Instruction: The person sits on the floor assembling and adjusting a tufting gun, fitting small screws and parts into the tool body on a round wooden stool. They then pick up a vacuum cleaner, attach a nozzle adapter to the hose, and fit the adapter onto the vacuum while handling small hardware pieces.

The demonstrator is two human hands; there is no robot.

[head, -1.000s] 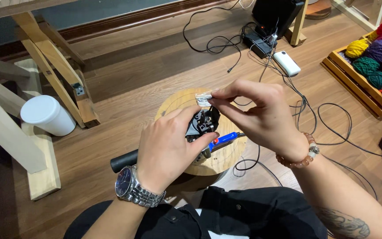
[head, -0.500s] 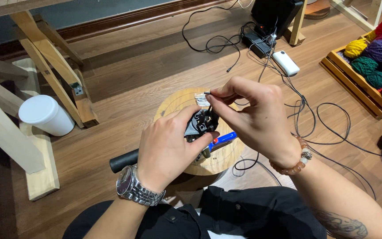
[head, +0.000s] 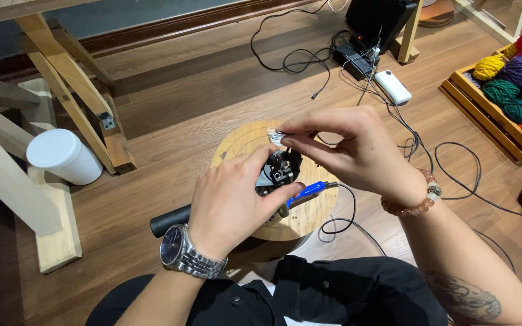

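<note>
Wooden and round, a small stool top [head: 246, 142] sits in the middle of the head view. Over it, the left hand [head: 228, 202] wraps its fingers around a small black machine part [head: 279, 169] and holds it steady. The right hand [head: 357, 151], at two o'clock from the left one, pinches a tiny silver piece [head: 274, 136] with narrow fingertips, right at the top of the black part. The piece looks not yet set in place, so the fitting seems only partly done. A blue-handled tool [head: 308, 190] lies just under the hands. Balls of coloured yarn [head: 518, 72] rest in a wooden tray at two o'clock.
</note>
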